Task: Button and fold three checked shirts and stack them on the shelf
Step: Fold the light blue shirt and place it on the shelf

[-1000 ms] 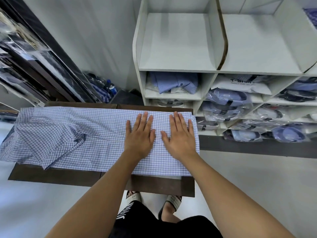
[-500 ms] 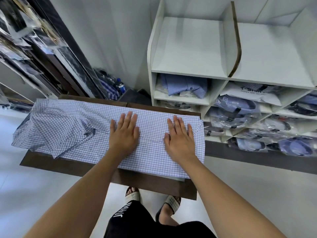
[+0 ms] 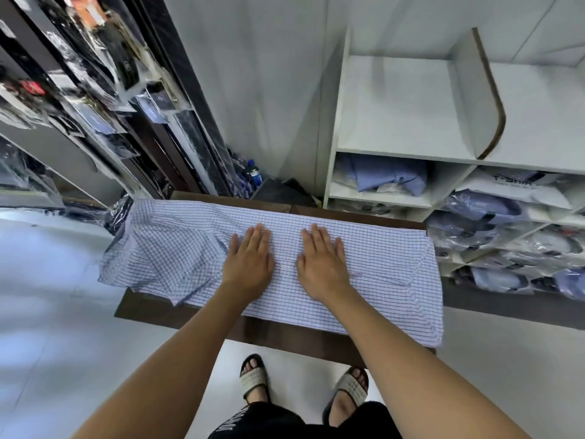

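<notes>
One head-worn wide-angle camera, looking forward and steeply down.

The view sits above a dark table close in front, with both forearms reaching in from the bottom edge and sandalled feet directly below. White shelves occupy the upper right, racks the upper left. Straight lines bow near the edges.

Your left hand and right hand lie flat, fingers straight, side by side on the checked shirt, a small gap between them. The shirt is spread lengthwise along a dark brown table; its left part is rumpled and overhangs the table's end. Beyond the table's far right corner stands a white shelf, whose lower compartments hold folded blue shirts and bagged shirts. Your sandalled feet show below the table's near edge.
</notes>
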